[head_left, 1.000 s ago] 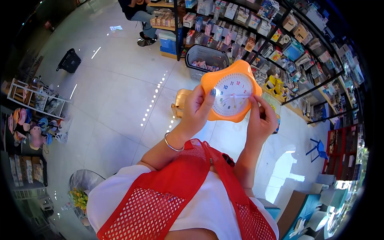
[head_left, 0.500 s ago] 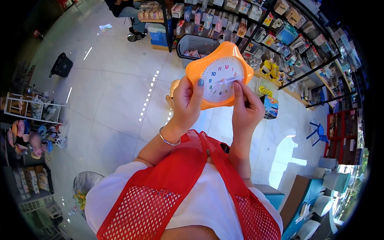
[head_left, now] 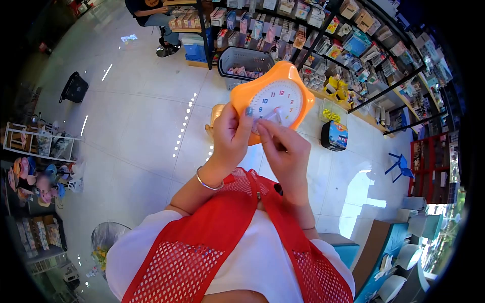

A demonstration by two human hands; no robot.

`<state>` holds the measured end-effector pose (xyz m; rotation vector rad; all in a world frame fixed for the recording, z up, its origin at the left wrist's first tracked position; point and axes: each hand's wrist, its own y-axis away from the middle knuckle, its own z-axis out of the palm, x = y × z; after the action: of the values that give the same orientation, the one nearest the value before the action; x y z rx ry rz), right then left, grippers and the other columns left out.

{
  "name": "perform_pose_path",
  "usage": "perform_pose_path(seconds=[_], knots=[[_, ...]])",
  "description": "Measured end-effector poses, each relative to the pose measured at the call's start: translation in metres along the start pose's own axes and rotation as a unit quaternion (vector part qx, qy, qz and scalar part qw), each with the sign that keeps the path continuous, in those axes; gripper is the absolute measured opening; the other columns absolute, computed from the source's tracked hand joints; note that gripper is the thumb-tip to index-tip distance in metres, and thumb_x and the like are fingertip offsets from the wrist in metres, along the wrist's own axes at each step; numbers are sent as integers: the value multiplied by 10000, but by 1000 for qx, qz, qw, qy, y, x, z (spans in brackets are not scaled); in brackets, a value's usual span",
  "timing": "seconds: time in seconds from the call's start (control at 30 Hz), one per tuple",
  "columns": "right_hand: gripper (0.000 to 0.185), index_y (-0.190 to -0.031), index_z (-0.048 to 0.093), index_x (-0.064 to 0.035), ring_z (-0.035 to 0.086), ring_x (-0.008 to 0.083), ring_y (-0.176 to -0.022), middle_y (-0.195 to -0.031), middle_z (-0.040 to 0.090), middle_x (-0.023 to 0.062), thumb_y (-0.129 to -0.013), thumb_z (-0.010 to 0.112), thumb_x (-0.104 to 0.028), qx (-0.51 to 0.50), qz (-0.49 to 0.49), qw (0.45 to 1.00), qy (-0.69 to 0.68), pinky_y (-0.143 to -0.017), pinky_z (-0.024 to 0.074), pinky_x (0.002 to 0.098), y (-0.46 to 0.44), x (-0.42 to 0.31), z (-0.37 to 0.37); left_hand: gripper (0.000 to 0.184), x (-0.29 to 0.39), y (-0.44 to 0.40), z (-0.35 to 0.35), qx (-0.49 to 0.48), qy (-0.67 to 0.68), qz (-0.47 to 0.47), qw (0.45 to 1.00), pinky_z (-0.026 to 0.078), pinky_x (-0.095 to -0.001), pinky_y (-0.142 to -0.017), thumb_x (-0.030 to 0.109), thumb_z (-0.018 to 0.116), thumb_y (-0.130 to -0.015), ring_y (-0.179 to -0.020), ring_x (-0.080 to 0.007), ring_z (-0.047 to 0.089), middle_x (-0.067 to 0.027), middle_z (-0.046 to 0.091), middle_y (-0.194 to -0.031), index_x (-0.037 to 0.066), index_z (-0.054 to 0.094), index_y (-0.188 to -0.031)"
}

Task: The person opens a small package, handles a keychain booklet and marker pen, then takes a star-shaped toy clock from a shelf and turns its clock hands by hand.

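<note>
An orange toy clock (head_left: pixel 298 83) with a wavy frame and a white dial with coloured numbers is held up in front of me, slightly tilted. My left hand (head_left: pixel 230 139) grips its left edge, thumb lying over the front near the 9. My right hand (head_left: pixel 287 151) is closed, thumb and forefinger pinching a pale clock hand (head_left: pixel 273 115) at the dial's lower left. Those fingertips cover some of the lower numbers. The fingers of my left hand behind the clock are hidden.
A grey basket (head_left: pixel 246 56) with small packages stands behind the clock, by shelves (head_left: pixel 283 30) of packaged goods. A dark box with a colourful lid (head_left: pixel 334 135) and a small blue chair (head_left: pixel 399 167) stand to the right. A person (head_left: pixel 151 15) sits at the back.
My right hand has moved from the dial's right side, near the 2 and 3, down to its lower left. The pale clock hand has turned with it. My left hand keeps its grip.
</note>
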<state>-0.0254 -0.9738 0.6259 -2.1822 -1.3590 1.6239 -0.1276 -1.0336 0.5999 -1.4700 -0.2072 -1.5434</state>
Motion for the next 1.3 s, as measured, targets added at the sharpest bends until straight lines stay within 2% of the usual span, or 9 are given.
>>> perform_pose_path(seconds=[0.07,0.17,0.27,0.37,0.47,0.67,1.07,1.17,1.3], knots=[[150,-884,679,-79,485,153,-447,-568,542,49,-735,691,-65,-15,-4,1000,-8,-430,380,259,6,-1,0,221,0,3,-4,10,3,-14,1000,443,-193,-641,172,456,-944,-754,-52,537,-50,579,-870,-23,502,-1037],[150,-882,682,-80,473,149,-442,-563,535,50,-733,693,-63,-16,-2,1000,-9,-424,368,261,10,2,3,268,1,-1,-7,3,-10,1,1000,437,-204,-752,198,434,-955,-868,-65,532,-54,578,-981,-16,499,-1102],[151,-882,681,-69,443,139,-430,-550,516,49,-733,695,-57,-15,14,1000,3,-415,345,258,11,6,0,212,-3,-3,-6,37,1,10,999,436,-188,-635,180,462,-945,-752,-43,532,-44,579,-865,-17,505,-1012],[138,-878,682,-53,410,124,-416,-530,492,49,-740,694,-53,13,28,999,15,-411,325,252,11,8,-3,234,-5,-2,-7,44,2,-2,999,438,-185,-640,188,458,-947,-758,-41,536,-48,583,-889,-20,500,-1046],[123,-872,683,-38,390,115,-408,-506,461,53,-750,692,-54,54,40,997,24,-410,316,253,9,12,-5,271,-2,-1,-9,37,4,-18,999,435,-192,-758,224,447,-953,-870,-54,531,-44,581,-980,-2,500,-1094],[124,-889,680,-18,382,120,-409,-500,462,63,-772,682,-57,98,38,994,30,-409,314,262,9,21,-7,282,3,-2,-8,41,7,-9,999,430,-184,-752,238,453,-951,-863,-44,529,-37,580,-983,0,501,-1095],[182,-979,656,14,483,97,-514,-621,578,94,-823,642,-78,148,56,987,-11,-495,380,221,-7,24,-10,272,-1,-2,-7,13,3,-17,1000,427,-192,-756,220,444,-955,-867,-43,522,-36,579,-982,-5,504,-1096],[196,-1003,648,12,497,97,-526,-634,585,99,-830,634,-80,148,52,987,-27,-506,393,227,-13,22,-11,272,-4,2,-15,-21,-27,-37,999,435,-183,-660,205,465,-946,-781,-43,536,-45,581,-927,-30,500,-1079],[207,-1019,648,-5,511,121,-517,-627,577,94,-826,632,-77,122,17,992,5,-513,413,243,-19,12,-9,247,2,4,-1,-17,-21,-6,1000,436,-182,-641,187,465,-944,-756,-44,532,-40,577,-889,-30,508,-1055]])
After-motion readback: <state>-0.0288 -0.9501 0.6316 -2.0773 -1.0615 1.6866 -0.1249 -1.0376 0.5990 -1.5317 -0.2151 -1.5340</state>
